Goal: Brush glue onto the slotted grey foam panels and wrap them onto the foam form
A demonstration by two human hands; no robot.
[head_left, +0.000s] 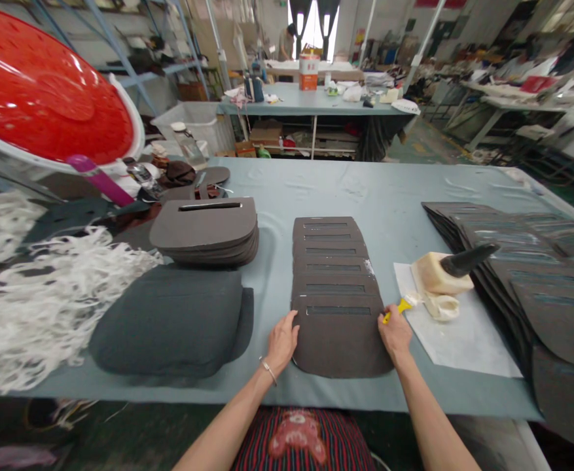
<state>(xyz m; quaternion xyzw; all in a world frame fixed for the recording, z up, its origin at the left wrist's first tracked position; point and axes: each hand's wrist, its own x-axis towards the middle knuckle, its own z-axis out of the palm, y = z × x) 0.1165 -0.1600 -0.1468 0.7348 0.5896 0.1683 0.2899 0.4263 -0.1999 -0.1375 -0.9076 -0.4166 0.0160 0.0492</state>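
Note:
Several dark brown slotted panels [340, 343] lie overlapped in a fanned row on the table in front of me. My left hand [283, 339] rests at the left edge of the nearest panel, fingers against its side. At the opposite edge, my right hand [395, 332] touches the panel while gripping a small brush with a yellow handle [403, 305]. The brush's pale bristles point away to the right. Close beyond them, a cream-coloured container [438, 271] with a black handle-like piece [468, 260] sits on a white sheet [451, 350].
Left of the row stand a stack of slotted brown panels [203, 226] and a pile of dark grey pieces [169, 320]. White strips [46, 294] heap at far left, under a big red basin [51, 85]. More fanned panels [552, 307] cover the table's [277, 176] right side.

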